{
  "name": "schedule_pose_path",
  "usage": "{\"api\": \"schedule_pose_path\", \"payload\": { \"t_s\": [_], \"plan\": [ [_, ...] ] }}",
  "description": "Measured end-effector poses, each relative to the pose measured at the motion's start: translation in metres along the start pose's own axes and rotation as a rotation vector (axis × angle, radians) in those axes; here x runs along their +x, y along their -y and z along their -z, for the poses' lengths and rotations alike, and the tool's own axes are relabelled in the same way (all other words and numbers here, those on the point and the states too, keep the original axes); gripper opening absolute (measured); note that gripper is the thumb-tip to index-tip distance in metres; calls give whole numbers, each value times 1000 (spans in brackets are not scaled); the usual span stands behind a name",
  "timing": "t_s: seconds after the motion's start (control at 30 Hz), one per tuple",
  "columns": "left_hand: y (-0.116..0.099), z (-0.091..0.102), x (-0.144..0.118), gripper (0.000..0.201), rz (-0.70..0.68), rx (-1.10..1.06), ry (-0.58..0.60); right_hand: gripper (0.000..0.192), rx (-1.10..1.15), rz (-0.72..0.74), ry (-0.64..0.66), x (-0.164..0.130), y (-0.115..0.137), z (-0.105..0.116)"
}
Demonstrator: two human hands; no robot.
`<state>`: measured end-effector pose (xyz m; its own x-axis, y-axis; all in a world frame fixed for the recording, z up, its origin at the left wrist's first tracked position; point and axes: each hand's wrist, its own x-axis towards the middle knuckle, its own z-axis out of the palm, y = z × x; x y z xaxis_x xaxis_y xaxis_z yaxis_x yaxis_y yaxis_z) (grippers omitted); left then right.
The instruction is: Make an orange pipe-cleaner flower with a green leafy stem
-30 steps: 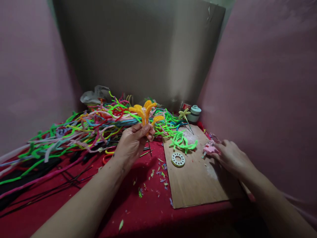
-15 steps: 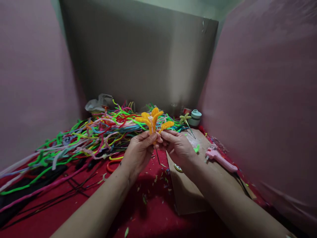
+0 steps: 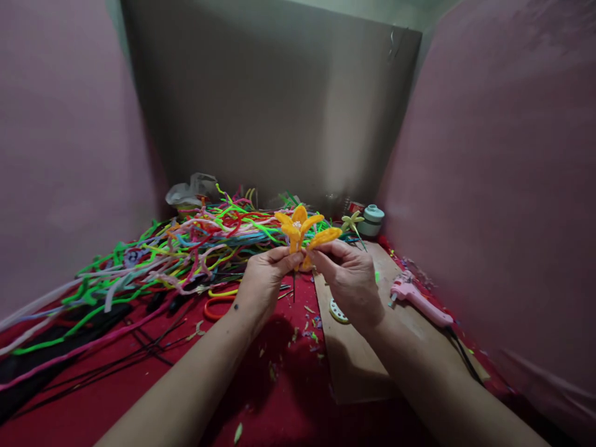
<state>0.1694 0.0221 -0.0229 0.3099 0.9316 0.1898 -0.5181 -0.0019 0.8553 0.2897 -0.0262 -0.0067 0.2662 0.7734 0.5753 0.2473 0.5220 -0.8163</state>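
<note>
Both hands hold an orange pipe-cleaner flower (image 3: 302,229) up over the red table (image 3: 139,391). My left hand (image 3: 264,279) pinches its base from the left, where a thin dark wire stem hangs down. My right hand (image 3: 350,274) grips the base from the right, fingers by the lower right petal. The petals fan upward around a small pale centre.
A big heap of coloured pipe cleaners (image 3: 177,248) covers the table's left and back. A wooden board (image 3: 367,354) lies right, with a pink glue gun (image 3: 419,301), a white ring (image 3: 336,310), a small yellow-green flower (image 3: 351,221) and a pale jar (image 3: 372,220). Orange-handled scissors (image 3: 218,304) lie left of my hands.
My right hand left the glue gun on the board and came over to the flower's base. The flower has shifted slightly right and its petals now spread wider.
</note>
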Motion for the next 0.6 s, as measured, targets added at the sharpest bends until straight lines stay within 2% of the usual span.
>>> {"api": "schedule_pose_path", "payload": {
  "t_s": [0.3,0.6],
  "plan": [
    [-4,-3,-1,23,28,67,38,7,-39,30,10,2,-14,-4],
    [-3,1,0,15,4,143,50,1,140,-68,28,3,-9,-7]
  ]
}}
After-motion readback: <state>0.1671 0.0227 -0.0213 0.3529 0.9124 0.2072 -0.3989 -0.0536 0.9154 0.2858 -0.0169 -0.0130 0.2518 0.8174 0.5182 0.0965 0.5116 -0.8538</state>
